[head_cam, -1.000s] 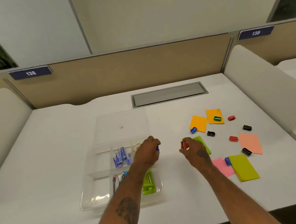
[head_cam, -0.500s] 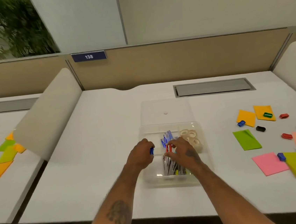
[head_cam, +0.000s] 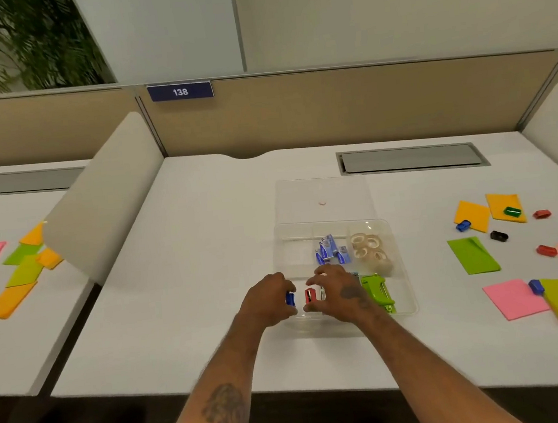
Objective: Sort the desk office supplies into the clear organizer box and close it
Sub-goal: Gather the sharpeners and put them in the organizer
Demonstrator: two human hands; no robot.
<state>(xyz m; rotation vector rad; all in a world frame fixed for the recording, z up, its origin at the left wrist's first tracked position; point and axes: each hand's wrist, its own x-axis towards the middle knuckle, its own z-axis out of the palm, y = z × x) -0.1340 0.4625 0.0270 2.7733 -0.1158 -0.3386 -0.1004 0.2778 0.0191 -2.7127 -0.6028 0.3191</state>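
Drawn nearer the clear organizer box's (head_cam: 296,257) near-left corner: left hand (head_cam: 266,300) pinching one blue sharpener (head_cam: 290,299), right hand (head_cam: 339,291) pinching one red sharpener (head_cam: 310,296).

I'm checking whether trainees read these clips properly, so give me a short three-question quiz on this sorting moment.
1. True or false: the lid of the clear organizer box is shut.
2. What does the right hand pinch? A) a red sharpener B) a pink note C) a green stapler
3. Short answer: what does the left hand grip?

Key
1. False: it is open, behind the box.
2. A
3. A blue sharpener.
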